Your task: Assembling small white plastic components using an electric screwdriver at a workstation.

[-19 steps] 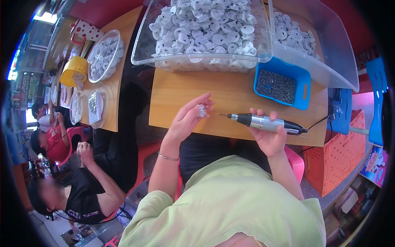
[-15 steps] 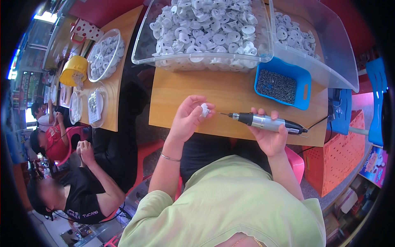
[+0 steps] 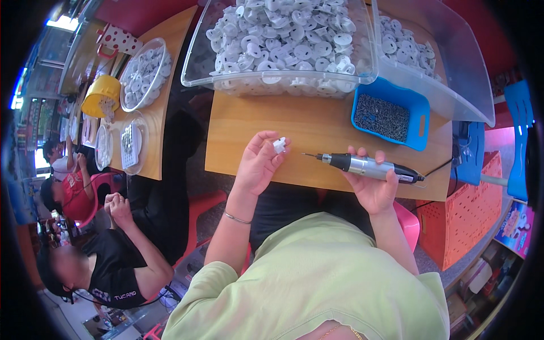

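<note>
Between the thumb and fingers of my left hand (image 3: 259,162) is a small white plastic part (image 3: 279,145). My right hand (image 3: 374,184) wraps round a silver and black electric screwdriver (image 3: 365,166), held nearly level over the table's near edge. Its thin bit (image 3: 309,154) points left at the white part, with a gap between them. Beyond my hands stands a clear plastic bin (image 3: 272,80) heaped with white plastic parts (image 3: 283,42). A blue basket (image 3: 419,122) of small dark screws (image 3: 381,117) sits behind the screwdriver.
A second clear bin (image 3: 462,93) with white parts stands at the far right. The screwdriver's cord (image 3: 436,169) runs off right, above an orange crate (image 3: 462,212). At left, a co-worker in black (image 3: 122,266) sits by another table (image 3: 175,42) holding a white basket (image 3: 126,102) and a yellow bucket (image 3: 102,93).
The white part has turned in my left fingers and risen slightly. The screwdriver has shifted a little to the right, with its tip somewhat higher.
</note>
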`<state>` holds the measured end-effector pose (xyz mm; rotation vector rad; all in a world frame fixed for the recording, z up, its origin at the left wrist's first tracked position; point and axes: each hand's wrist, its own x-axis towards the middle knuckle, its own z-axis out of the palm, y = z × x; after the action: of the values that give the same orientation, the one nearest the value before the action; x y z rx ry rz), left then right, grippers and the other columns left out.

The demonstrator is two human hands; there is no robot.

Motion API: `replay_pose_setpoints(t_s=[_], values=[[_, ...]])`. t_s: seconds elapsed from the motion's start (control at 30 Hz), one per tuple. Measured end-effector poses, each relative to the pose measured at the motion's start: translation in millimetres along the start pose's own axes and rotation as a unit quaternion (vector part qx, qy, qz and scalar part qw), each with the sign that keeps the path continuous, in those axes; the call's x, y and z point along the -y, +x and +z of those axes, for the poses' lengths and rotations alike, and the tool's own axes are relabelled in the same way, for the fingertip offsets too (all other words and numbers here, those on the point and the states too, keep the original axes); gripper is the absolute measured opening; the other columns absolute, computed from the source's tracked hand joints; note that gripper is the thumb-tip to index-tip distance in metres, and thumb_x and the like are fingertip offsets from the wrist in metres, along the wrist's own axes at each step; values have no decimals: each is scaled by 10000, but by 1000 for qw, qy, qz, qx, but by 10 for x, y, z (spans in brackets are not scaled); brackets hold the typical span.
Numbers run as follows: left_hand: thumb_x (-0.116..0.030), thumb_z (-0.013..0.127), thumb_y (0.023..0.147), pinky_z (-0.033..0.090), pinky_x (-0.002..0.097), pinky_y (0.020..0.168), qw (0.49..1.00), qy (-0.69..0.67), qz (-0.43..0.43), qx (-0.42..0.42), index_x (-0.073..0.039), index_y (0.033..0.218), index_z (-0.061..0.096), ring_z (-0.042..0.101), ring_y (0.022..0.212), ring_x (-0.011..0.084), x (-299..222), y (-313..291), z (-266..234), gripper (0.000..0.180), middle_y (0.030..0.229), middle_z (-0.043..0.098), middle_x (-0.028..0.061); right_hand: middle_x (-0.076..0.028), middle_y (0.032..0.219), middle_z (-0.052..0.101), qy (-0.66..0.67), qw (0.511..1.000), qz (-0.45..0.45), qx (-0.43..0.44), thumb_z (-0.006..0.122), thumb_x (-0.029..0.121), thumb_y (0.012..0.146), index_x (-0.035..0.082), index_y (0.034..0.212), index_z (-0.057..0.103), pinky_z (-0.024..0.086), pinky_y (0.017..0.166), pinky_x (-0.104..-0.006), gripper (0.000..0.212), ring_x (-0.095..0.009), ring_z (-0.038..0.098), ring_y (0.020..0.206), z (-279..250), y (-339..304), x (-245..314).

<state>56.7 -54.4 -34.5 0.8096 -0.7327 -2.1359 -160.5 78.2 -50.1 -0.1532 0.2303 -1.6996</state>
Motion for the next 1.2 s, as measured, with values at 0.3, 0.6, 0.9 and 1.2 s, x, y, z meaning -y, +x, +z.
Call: replay_pose_setpoints(t_s=[0.3,0.6,0.9,1.2], values=[[-202,531,894,529,196,671,997,-77,16,20,-41,1009,524,631,832,184,11,16,-55,198,971,599,129,-102,1181,446,7,1000,2,0,674,273,780,164,947,458,334,1025,-523,294,-301,263,1296,-23,-12,0],[-160,552,882,513,220,769,998,29,51,27,9,1158,482,597,931,171,21,-30,32,331,1083,574,168,-102,1173,446,10,1000,3,3,669,272,785,163,946,459,332,1026,-524,287,-301,268,1292,-13,-18,-7],[-31,560,852,470,283,875,989,141,25,38,8,1225,458,565,1008,174,28,-53,40,388,1116,569,120,-106,1190,478,16,1000,6,7,667,258,784,155,933,491,323,1035,-492,253,-293,304,1278,5,0,0],[-34,572,846,449,324,933,994,95,-1,58,-4,1215,469,542,1072,210,32,-43,78,385,1149,553,139,-105,1188,461,14,1000,1,5,663,266,789,158,941,473,325,1034,-502,267,-297,285,1287,-13,-11,2]])
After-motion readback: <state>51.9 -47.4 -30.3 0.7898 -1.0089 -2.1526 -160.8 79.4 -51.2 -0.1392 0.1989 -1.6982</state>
